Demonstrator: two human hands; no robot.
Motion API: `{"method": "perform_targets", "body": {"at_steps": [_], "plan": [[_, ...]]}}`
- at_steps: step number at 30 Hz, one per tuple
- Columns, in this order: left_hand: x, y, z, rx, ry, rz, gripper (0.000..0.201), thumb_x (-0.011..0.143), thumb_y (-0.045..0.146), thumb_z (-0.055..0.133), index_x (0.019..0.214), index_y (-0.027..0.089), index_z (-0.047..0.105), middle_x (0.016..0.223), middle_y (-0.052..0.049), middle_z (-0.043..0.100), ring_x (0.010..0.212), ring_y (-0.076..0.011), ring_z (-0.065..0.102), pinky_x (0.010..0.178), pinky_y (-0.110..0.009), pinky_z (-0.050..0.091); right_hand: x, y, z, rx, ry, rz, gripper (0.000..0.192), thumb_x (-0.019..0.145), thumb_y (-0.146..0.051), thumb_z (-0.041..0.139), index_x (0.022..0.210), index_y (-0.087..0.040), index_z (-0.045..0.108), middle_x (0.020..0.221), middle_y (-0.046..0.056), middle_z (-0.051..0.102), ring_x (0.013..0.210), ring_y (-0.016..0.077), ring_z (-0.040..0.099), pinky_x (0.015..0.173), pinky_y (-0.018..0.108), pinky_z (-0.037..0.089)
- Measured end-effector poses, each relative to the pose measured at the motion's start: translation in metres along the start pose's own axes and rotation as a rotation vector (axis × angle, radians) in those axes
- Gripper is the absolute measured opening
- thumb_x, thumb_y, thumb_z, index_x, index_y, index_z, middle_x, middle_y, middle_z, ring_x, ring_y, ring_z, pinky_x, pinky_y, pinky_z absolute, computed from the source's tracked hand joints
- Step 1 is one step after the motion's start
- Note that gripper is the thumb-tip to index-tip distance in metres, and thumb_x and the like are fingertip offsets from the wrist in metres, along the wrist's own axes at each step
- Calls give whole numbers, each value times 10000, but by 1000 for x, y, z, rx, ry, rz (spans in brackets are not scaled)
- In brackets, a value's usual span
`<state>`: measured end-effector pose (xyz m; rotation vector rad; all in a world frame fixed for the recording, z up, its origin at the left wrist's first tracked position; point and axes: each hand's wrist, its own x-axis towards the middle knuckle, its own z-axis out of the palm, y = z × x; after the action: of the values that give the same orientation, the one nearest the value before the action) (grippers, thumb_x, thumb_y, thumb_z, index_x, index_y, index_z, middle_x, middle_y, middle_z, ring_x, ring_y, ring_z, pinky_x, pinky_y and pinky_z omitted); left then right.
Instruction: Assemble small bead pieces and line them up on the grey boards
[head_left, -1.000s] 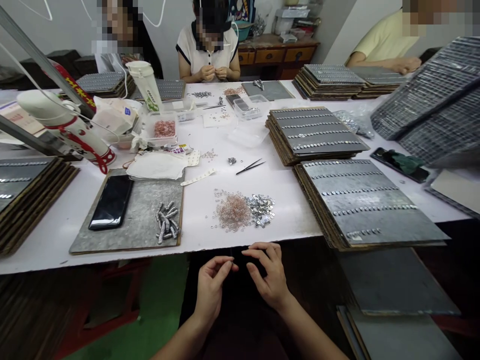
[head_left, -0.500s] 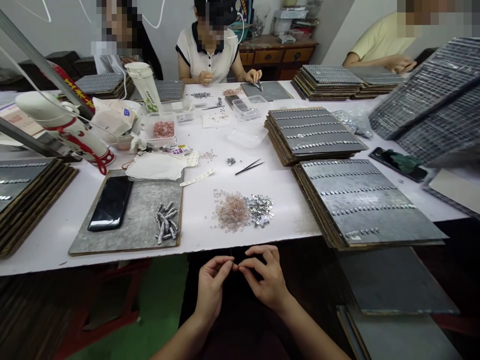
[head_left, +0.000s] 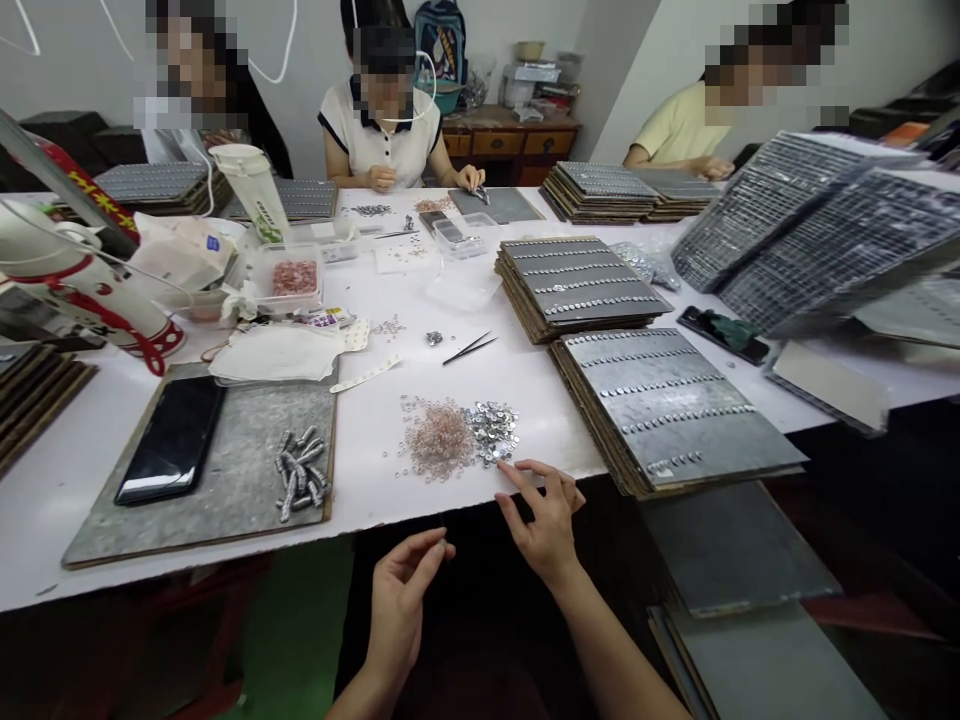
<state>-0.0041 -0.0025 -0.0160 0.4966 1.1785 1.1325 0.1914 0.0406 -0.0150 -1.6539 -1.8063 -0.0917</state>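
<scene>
My left hand (head_left: 401,595) is in front of the table edge, thumb and forefinger pinched; what sits between the tips is too small to make out. Over the table's front edge, my right hand (head_left: 546,520) has its fingers apart, the forefinger tip at the near side of a pile of small silver discs (head_left: 495,430). Touching that pile on its left is a heap of tiny clear-pink rings (head_left: 437,440). Black tweezers (head_left: 470,347) lie behind the heaps, near a small cluster of silver pieces (head_left: 433,339).
At right stand stacked grey boards (head_left: 675,400) with rows of discs. On the left, a grey board (head_left: 247,500) carries a black phone (head_left: 172,435) and silver rolls (head_left: 301,475). A plastic box (head_left: 292,280) holds pink pieces. Several people sit around the table (head_left: 555,420).
My right hand has left my left hand and moved forward and up to the silver discs, its fingers spreading. The left hand keeps its pinch. The view has shifted to the right.
</scene>
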Motion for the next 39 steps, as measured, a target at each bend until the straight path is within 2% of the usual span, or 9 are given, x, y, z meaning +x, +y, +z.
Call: {"method": "perform_targets", "body": {"at_steps": [5, 9, 14, 19, 21, 24, 28, 34, 39], "plan": [[-1, -2, 1, 31, 16, 15, 302, 694, 332, 811, 951, 182, 758, 842, -62, 764, 808, -176, 694, 791, -252, 517, -2, 0, 0, 99, 58, -45, 136, 887, -307, 620, 985, -327, 712, 947, 10, 636, 923, 186, 523, 848, 371, 304], [-3, 0, 3, 65, 26, 53, 277, 697, 337, 802, 916, 172, 762, 820, -66, 760, 796, -181, 693, 778, -254, 526, 0, 2, -3, 182, 23, -58, 81, 871, -286, 647, 832, -296, 717, 838, -11, 653, 853, 161, 550, 819, 355, 305], [-4, 3, 6, 84, 37, 109, 248, 690, 331, 807, 867, 163, 763, 783, -64, 745, 765, -183, 686, 740, -257, 535, 5, 6, -7, 169, -24, -53, 44, 850, -284, 666, 875, -278, 701, 884, -7, 686, 865, 176, 583, 800, 358, 309], [-3, 0, 5, 126, 29, 148, 229, 681, 317, 812, 848, 167, 768, 795, -69, 750, 768, -197, 690, 740, -273, 545, 2, -7, -13, 302, -67, -98, 58, 856, -198, 635, 845, -251, 656, 785, -23, 705, 747, 151, 614, 758, 340, 371], [-3, 0, 4, 148, 24, 158, 228, 687, 318, 806, 858, 172, 770, 814, -73, 757, 784, -207, 697, 753, -283, 548, -3, -18, -14, 412, -114, -60, 60, 845, -193, 645, 862, -251, 647, 764, -23, 700, 715, 144, 614, 733, 324, 412], [-6, 3, 4, 191, 16, 176, 228, 706, 325, 787, 880, 179, 774, 838, -81, 766, 808, -226, 707, 774, -303, 553, -10, -38, -14, 627, -248, 58, 60, 835, -211, 652, 788, -239, 625, 722, -20, 673, 690, 140, 608, 681, 295, 457], [-9, 7, 4, 235, -2, 215, 198, 748, 323, 748, 893, 192, 779, 870, -85, 773, 837, -241, 715, 803, -319, 557, -14, -57, -10, 833, -390, 149, 118, 834, -235, 635, 728, -216, 588, 701, -14, 621, 672, 130, 586, 633, 267, 469], [-12, 10, 3, 282, 18, 315, 165, 761, 322, 729, 851, 198, 791, 855, -88, 773, 814, -253, 717, 773, -327, 575, -13, -64, -3, 877, -389, 197, 125, 830, -247, 627, 723, -203, 580, 693, -13, 568, 654, 118, 544, 605, 248, 458], [-15, 7, 2, 290, 14, 375, 136, 782, 305, 715, 857, 222, 793, 866, -78, 771, 833, -243, 713, 801, -323, 570, -14, -63, -1, 848, -365, 181, 128, 821, -261, 640, 727, -206, 574, 679, -19, 564, 628, 112, 537, 585, 242, 460]]}}
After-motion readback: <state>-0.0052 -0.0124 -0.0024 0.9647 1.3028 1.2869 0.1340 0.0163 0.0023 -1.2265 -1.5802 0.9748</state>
